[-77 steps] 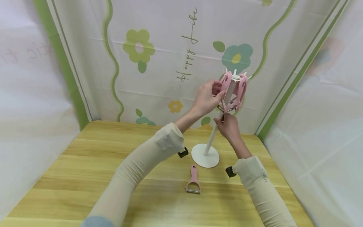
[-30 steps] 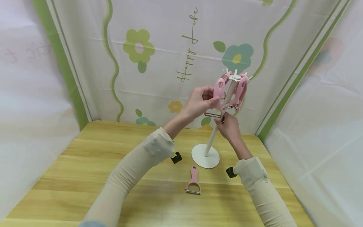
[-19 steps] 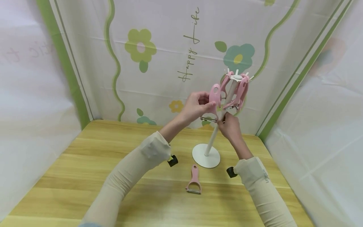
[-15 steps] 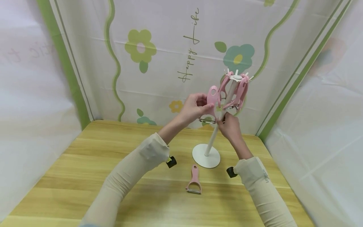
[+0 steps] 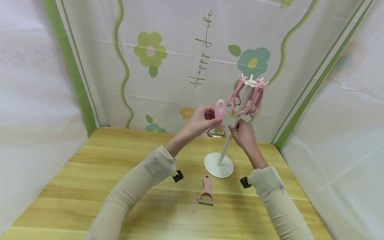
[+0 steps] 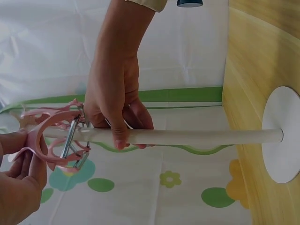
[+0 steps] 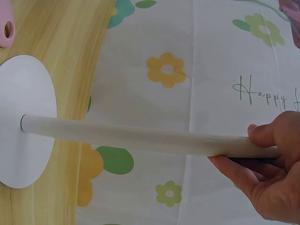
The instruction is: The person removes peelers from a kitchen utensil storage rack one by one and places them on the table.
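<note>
My left hand [image 5: 200,120] pinches a pink peeler [image 5: 220,110] by its handle, blade end down, left of a white stand [image 5: 227,145] and apart from its hooks in the head view. Around the stand's pole my right hand [image 5: 243,135] curls its fingers and thumb, just under the hanging tools; the right wrist view shows the grip on the pole [image 7: 140,136]. Several more pink peelers [image 5: 255,98] hang from the hooks at the top, partly overlapping. Another pink peeler [image 5: 206,190] lies on the table in front of the round base [image 5: 210,163].
The wooden table [image 5: 120,160] carries the stand near its back edge. Behind it hangs a white flowered curtain [image 5: 168,83], with more white sheeting [image 5: 333,143] at both sides. A few white hooks [image 5: 251,77] stick out of the stand's top.
My left hand has drawn one peeler off the hooks, then moved left and down with it, away from the stand. The right hand stays on the pole.
</note>
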{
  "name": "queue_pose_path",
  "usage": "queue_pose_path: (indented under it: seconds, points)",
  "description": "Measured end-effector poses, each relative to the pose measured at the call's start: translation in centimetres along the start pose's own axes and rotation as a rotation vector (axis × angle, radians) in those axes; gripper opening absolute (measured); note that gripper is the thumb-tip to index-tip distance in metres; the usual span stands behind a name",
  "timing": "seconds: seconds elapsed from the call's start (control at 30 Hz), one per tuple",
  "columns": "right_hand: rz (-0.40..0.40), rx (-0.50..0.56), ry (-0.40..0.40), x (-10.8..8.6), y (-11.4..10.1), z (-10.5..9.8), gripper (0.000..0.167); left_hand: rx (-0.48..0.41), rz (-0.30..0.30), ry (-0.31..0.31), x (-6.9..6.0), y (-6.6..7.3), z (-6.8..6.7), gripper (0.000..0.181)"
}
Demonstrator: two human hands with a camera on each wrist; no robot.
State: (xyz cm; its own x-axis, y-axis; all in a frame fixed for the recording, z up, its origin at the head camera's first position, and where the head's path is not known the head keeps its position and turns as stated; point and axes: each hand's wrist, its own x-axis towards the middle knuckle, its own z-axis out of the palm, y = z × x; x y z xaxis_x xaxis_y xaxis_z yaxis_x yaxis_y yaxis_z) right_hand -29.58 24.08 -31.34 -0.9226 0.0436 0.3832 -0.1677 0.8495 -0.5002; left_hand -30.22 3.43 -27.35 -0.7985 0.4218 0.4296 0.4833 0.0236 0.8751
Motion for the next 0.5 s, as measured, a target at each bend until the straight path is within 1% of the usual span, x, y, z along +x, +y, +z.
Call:
queue_pose_path:
  seconds: [0.13,0.23,0.37,0.5]
  points:
    - [0.008,0.006,0.002,0.0,0.1,0.1,0.029,-0.015,-0.001,-0.001,-0.3,-0.5,-0.1,0.019]
    - [0.01,0.006,0.002,0.1,0.1,0.1,0.029,-0.03,-0.007,-0.001,-0.6,-0.9,-0.1,0.024]
    - [0.012,0.001,0.001,0.2,0.2,0.3,0.028,-0.032,-0.037,-0.008,-1.1,-1.3,-0.1,0.03]
    - [0.012,0.002,0.0,0.2,0.2,0.4,0.029,-0.02,-0.057,-0.013,-1.5,-1.9,-0.1,0.032]
